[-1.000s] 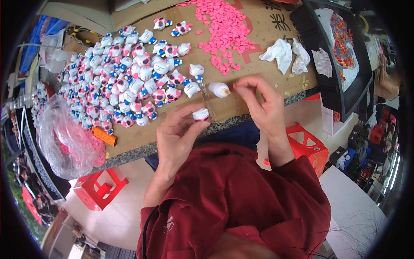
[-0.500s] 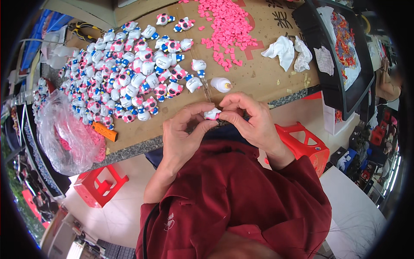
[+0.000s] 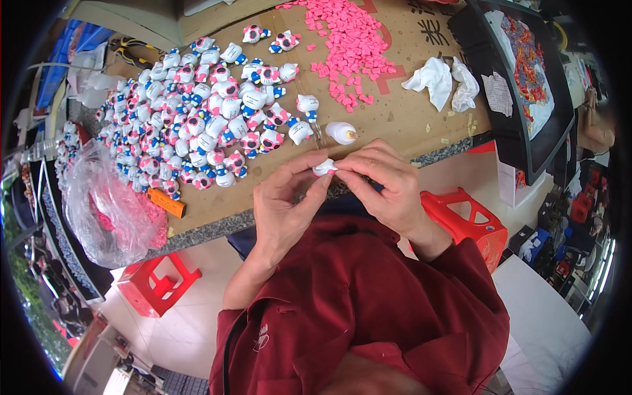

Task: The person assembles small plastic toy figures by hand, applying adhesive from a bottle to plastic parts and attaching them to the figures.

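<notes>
My left hand [image 3: 289, 197] is closed around a small white cat figurine [image 3: 324, 168] with a pink edge, at the front edge of the table. From the other side my right hand [image 3: 385, 181] pinches it between thumb and forefinger. Whether a tiny piece sits under those fingertips I cannot tell. Just beyond the hands lies a white squeeze bottle [image 3: 339, 133], its tip toward me. To the left spreads a big heap of white, pink and blue cat figurines [image 3: 210, 122]. Many small pink pieces [image 3: 349, 49] lie scattered at the far middle.
Crumpled white tissues [image 3: 431, 82] lie right of the pink pieces. A black tray [image 3: 556, 135] holds red and orange items. On the left are a clear plastic bag [image 3: 108, 204], an orange lighter-like object [image 3: 166, 203] and pliers [image 3: 131, 52]. Red stools [image 3: 471, 224] stand below the table.
My right fingers have closed in to a tighter pinch on the figurine's right side. The figurine has turned slightly in my left hand. The whole view has shifted a little.
</notes>
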